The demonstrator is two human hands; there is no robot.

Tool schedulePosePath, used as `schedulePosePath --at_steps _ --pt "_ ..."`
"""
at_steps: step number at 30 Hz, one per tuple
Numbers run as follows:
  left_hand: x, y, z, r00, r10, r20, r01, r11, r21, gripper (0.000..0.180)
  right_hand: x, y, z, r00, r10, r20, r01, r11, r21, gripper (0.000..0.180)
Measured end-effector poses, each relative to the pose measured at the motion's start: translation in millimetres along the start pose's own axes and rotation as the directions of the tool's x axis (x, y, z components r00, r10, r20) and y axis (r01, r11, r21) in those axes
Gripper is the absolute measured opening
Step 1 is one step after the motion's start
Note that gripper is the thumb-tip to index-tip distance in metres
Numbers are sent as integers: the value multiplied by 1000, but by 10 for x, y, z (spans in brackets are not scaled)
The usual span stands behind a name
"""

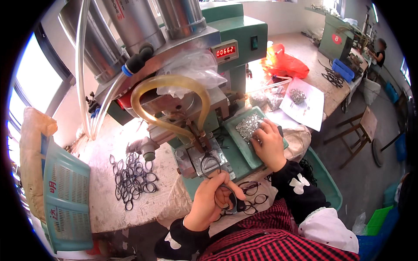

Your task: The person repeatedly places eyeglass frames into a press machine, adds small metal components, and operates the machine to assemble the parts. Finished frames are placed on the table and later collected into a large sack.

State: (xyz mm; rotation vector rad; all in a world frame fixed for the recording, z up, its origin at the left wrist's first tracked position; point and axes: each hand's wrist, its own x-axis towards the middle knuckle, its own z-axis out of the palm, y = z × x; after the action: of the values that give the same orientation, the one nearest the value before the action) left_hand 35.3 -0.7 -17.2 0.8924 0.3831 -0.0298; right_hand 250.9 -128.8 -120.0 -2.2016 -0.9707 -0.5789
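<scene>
My left hand (208, 201) is closed around a dark eyeglass frame (210, 165). One rim of it reaches up to the metal fixture (187, 163) of a green press machine (244, 32), under its copper-coloured tips; the other rim lies against my fingers. My right hand (271, 147) is over a green tray (246, 155), fingers bent down into a heap of small shiny metal parts (248, 126). Whatever its fingertips pinch is too small to make out. More dark eyeglass frames (250, 204) lie on the cloth beside my left hand.
Dark rims (133, 178) are piled on the table's left, near a blue-green basket (67, 195). A yellowish hose (170, 80) loops above the fixture. Behind the tray are a paper sheet (315, 108) and a red bag (285, 63). A wooden stool (368, 124) and another person (378, 56) are at right.
</scene>
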Motion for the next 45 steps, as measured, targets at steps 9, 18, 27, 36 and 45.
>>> schedulePosePath --at_steps 9,18,27,36,45 --pt "10 -186 -56 998 64 -18 -65 993 -101 25 133 24 56 978 195 -69 -170 948 268 8" --pt "-160 -200 -337 994 -52 96 47 997 56 44 -80 -40 -109 902 432 13 -339 687 643 19" --pt "-97 538 -2076 744 641 -190 612 -539 578 35 -38 -98 400 846 511 149 -357 337 871 18" --pt "407 312 -3029 493 866 82 679 -441 587 25 53 -250 114 949 314 -1 -187 566 803 17" --pt "-417 270 -1938 129 873 -471 -469 472 746 36 -351 -396 -610 937 316 148 -302 520 799 14"
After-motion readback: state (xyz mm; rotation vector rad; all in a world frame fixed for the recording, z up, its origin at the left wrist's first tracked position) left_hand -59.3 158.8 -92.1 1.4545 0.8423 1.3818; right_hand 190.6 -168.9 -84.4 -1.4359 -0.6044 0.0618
